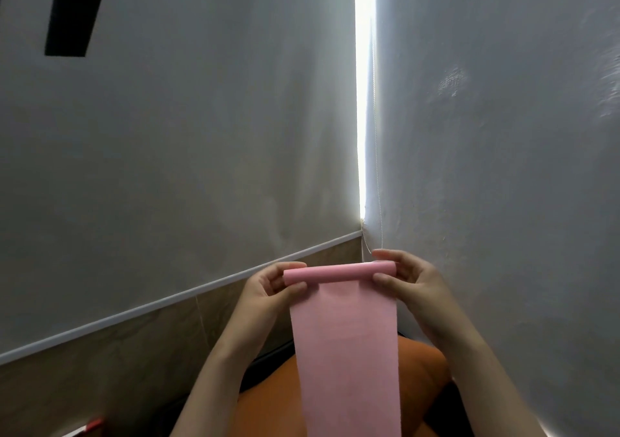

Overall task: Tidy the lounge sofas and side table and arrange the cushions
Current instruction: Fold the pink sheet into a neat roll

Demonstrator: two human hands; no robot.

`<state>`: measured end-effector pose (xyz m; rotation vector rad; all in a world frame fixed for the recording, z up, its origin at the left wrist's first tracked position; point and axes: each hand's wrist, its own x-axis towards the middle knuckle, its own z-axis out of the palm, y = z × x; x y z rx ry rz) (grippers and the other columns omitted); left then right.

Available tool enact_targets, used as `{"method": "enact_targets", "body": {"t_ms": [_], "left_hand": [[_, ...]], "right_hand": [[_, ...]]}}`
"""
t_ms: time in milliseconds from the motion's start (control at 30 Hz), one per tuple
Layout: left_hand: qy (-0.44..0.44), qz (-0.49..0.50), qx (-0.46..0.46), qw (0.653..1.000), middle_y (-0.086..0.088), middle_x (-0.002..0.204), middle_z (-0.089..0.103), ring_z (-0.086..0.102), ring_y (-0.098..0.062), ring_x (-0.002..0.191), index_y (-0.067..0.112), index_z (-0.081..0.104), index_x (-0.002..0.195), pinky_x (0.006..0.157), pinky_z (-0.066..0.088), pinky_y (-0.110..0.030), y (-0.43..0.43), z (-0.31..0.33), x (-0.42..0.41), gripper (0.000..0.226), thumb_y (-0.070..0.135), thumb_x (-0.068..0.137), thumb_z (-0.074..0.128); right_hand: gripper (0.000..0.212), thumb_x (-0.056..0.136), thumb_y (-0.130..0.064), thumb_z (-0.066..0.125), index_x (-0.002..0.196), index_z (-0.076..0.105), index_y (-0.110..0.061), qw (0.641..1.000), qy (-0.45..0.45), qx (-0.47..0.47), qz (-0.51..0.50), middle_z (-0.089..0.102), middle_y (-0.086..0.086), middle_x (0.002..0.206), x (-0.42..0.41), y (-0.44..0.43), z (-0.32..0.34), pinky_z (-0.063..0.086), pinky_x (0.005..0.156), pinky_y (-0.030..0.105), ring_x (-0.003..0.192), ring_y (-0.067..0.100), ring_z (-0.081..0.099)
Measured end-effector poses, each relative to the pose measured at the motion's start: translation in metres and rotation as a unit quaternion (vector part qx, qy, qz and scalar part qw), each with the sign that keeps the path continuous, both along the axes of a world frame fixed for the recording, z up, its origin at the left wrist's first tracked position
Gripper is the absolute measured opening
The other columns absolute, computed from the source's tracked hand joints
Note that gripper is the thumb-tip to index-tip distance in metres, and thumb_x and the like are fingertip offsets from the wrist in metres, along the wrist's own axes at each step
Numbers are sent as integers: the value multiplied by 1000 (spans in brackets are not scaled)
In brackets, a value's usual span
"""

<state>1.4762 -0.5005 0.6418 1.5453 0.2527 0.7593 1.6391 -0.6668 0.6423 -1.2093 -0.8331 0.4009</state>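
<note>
A long pink strip of cloth (345,352) hangs down the lower middle of the view, its top end rolled into a small tube. My left hand (268,289) pinches the left end of that roll between thumb and fingers. My right hand (409,279) pinches the right end the same way. Both hands are raised in front of a room corner. Below the strip lies an orange cushion or seat (422,369), partly covered by the cloth and my forearms.
Pale roller blinds (167,151) cover the left and right walls, with a bright gap (364,101) and a bead cord (377,168) in the corner. A white bottom rail (167,302) runs over beige wall tiles (117,369). A small red and white object (89,426) shows at the bottom left.
</note>
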Motion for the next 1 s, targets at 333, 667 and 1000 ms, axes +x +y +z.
{"method": "enact_targets", "body": {"t_ms": [333,667,1000], "left_hand": [[-12,-66,-56,996,-13,87,68,68,-23,78,9,57,106,59,58,-31,-7,1,10,22,12,84,60],[14,-37,-11,999,-11,90,67,66,-28,80,17,64,95,70,55,-45,-7,-2,17,21,28,80,74],[14,-25,5,1000,-10,99,73,71,-29,94,20,60,118,83,56,-42,-12,0,20,44,23,76,73]], "right_hand": [[15,88,-4,62,103,63,-8,1000,15,6,18,72,9,78,5,-7,2,54,55,25,67,16,67],[18,79,-18,70,94,64,-12,1000,12,-5,-18,71,6,72,9,-16,2,52,53,25,63,15,65],[35,80,-6,70,112,63,-18,1000,16,-1,-26,75,10,89,13,-20,-1,55,65,24,80,18,71]]}}
